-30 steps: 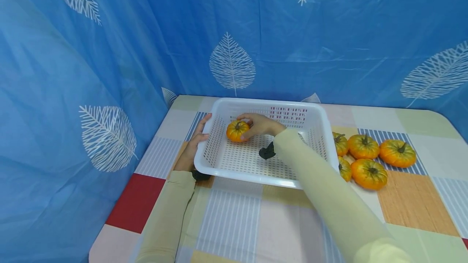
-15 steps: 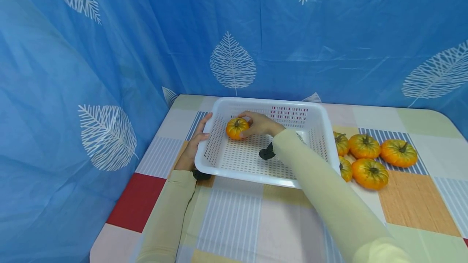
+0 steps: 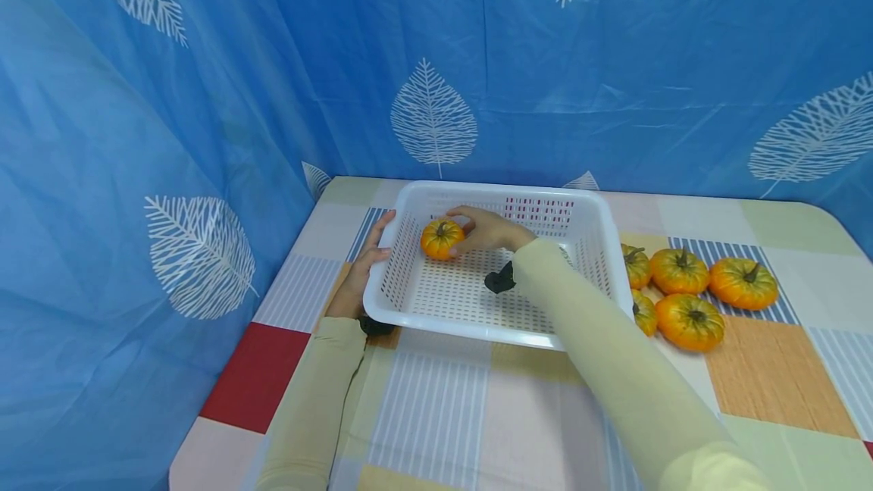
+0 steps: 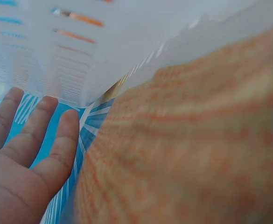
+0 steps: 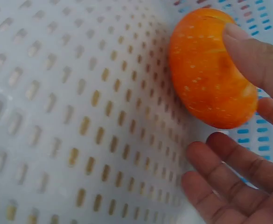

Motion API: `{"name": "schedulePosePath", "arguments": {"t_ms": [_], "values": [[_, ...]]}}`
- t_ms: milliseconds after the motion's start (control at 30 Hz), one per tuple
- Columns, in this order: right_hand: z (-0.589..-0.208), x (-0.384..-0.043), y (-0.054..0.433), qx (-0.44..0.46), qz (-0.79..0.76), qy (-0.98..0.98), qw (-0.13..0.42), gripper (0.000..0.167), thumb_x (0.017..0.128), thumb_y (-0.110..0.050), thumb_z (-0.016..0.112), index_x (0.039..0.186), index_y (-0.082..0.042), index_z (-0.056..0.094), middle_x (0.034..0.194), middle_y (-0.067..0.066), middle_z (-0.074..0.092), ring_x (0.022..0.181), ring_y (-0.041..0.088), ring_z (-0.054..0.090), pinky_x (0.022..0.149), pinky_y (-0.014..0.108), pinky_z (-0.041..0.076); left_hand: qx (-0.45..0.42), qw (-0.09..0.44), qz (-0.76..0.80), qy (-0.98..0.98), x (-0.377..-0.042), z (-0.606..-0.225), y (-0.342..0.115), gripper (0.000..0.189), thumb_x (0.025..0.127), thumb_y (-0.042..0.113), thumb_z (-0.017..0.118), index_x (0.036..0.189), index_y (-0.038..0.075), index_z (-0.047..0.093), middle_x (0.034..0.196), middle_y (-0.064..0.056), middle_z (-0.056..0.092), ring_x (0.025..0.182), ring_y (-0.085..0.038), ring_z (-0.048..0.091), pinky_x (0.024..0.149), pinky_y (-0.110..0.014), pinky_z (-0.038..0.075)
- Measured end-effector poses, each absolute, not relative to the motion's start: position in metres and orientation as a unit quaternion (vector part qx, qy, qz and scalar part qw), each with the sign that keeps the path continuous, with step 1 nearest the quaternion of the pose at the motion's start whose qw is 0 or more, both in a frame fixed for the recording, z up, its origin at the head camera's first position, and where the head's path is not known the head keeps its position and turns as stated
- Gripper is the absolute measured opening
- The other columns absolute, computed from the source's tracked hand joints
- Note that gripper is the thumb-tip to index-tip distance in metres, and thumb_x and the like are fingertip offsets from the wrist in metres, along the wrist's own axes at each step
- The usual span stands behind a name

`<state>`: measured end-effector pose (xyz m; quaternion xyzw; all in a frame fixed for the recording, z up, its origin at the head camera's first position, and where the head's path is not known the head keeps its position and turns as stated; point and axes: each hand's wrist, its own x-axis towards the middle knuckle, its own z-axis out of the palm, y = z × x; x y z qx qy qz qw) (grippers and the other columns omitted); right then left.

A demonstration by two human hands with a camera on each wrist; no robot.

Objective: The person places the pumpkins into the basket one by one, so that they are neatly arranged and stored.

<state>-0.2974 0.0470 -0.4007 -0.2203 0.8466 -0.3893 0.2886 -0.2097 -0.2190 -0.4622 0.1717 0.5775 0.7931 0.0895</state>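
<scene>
A white perforated plastic basket [image 3: 470,331] stands on the cloth-covered table. Inside it, near the left end, is a small orange pumpkin [image 3: 436,239]. My right hand [image 3: 486,230] pinches this pumpkin from its right side; in the right wrist view the thumb lies on the orange skin [image 5: 201,70], while several lower fingers extend below it. Outside the basket's left end is my left hand [image 3: 357,276], its thumb and fingers at the rim. The left wrist view has those fingers [image 4: 64,144] fairly straight against the basket wall.
Several more small pumpkins [image 3: 690,322] sit in a group just right of the basket, two partly hidden by its rim. A blue leaf-print curtain [image 3: 566,82] hangs behind and to the left. The patchwork tablecloth [image 3: 436,415] spreads in front.
Almost nothing differs; the pumpkin under my right hand has shifted very slightly up and left. My left hand stays at the basket.
</scene>
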Motion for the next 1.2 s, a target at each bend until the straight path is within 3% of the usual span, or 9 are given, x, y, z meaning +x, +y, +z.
{"name": "schedulePosePath", "arguments": {"t_ms": [133,333,833,1200], "values": [[-0.396,-0.298,0.050,-0.209,-0.389,0.844,0.304,0.083,0.098,-0.019,0.078,0.168,-0.011,0.035,0.166,0.028,0.039,0.152,0.045,0.040,0.123,0.061,0.034,0.173,0.091,0.792,0.579,-0.210,-0.463,-0.220,0.071,0.096,0.013,0.037,0.164,0.032,0.030,0.178,-0.020,0.004,0.138,-0.036,0.033,0.105,-0.042,0.044],[-0.384,-0.296,0.052,-0.178,-0.405,0.844,0.303,0.080,0.099,-0.016,0.075,0.168,-0.008,0.034,0.164,0.029,0.040,0.149,0.044,0.043,0.118,0.057,0.043,0.177,0.091,0.791,0.579,-0.211,-0.464,-0.220,0.071,0.096,0.013,0.037,0.165,0.032,0.030,0.179,-0.019,0.003,0.140,-0.037,0.031,0.107,-0.044,0.043],[-0.357,-0.286,0.055,-0.164,-0.467,0.835,0.240,0.062,0.100,-0.014,0.073,0.157,-0.003,0.052,0.154,0.023,0.055,0.142,0.039,0.050,0.117,0.055,0.045,0.176,0.095,0.792,0.576,-0.211,-0.463,-0.219,0.070,0.096,0.014,0.037,0.162,0.036,0.031,0.179,-0.017,0.003,0.142,-0.037,0.028,0.111,-0.050,0.036],[-0.341,-0.275,0.062,-0.206,-0.490,0.821,0.208,0.056,0.102,-0.011,0.073,0.153,0.002,0.055,0.151,0.027,0.058,0.138,0.039,0.055,0.115,0.053,0.047,0.175,0.093,0.795,0.574,-0.210,-0.462,-0.219,0.071,0.097,0.013,0.038,0.165,0.031,0.029,0.179,-0.019,0.002,0.141,-0.037,0.030,0.108,-0.044,0.041]]}}
